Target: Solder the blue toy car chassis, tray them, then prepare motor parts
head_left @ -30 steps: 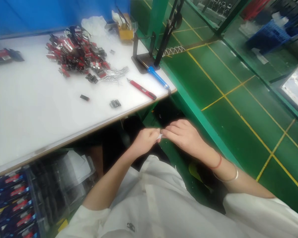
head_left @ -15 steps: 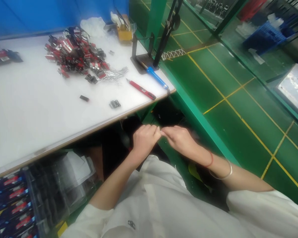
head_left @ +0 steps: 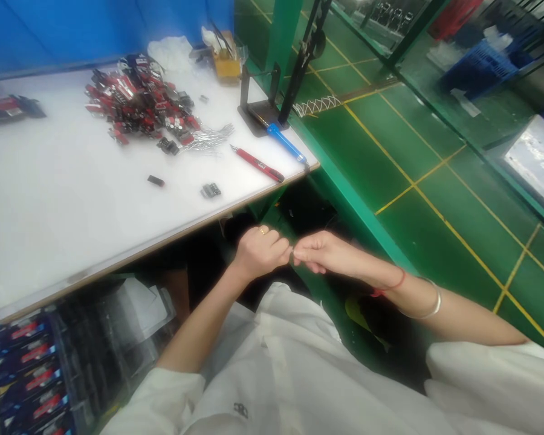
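Observation:
My left hand (head_left: 263, 251) is closed in front of the table edge, with a ring on one finger. Close against it, my right hand (head_left: 315, 251) pinches with thumb and forefinger. Whatever lies between the fingertips is too small and too covered to name. On the table nearest my hands are a small grey metal part (head_left: 211, 190) and a short dark strip (head_left: 156, 180). A red pen-like tool (head_left: 257, 164) lies near the table's corner, beside a blue-handled soldering iron (head_left: 286, 145) that leans on a black stand (head_left: 258, 121).
A heap of red and black parts (head_left: 140, 99) covers the back of the white table (head_left: 72, 217), with thin wires (head_left: 208, 138) beside it. A yellow box (head_left: 227, 65) stands behind. Packed blue items (head_left: 36, 377) sit below at left. Green floor lies to the right.
My right hand has turned and dropped slightly, its lower fingers now showing. My left hand has rotated, bringing the ring into view. Both remain together at the fingertips.

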Tool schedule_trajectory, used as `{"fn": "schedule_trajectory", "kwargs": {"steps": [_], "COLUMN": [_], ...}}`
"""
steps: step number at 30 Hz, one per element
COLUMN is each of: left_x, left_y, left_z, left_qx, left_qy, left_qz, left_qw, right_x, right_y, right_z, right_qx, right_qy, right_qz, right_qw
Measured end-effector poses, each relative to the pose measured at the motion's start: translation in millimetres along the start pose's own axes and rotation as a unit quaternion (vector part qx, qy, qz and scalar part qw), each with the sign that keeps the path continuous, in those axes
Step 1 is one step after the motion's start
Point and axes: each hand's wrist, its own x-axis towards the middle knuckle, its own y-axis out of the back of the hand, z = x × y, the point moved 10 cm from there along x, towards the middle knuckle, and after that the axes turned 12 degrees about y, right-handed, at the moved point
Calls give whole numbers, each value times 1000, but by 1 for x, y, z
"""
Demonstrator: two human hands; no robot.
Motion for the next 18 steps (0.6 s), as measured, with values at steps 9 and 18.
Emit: {"fn": "schedule_trajectory", "kwargs": {"steps": [9, 18], "left_x": [2, -5], "left_y": [19, 1], "left_z": [2, -6], "left_qx": [-117, -124], "left_qy": [-28, 37], "left_qz": [43, 26], "left_qw": [992, 991], "right_x": [-11, -8], "right_y": [-56, -75], "right_z": [19, 36], "right_qx": [458, 523], "right_qy": [22, 64], "right_qz": [-55, 24], "right_qw": [887, 849]}}
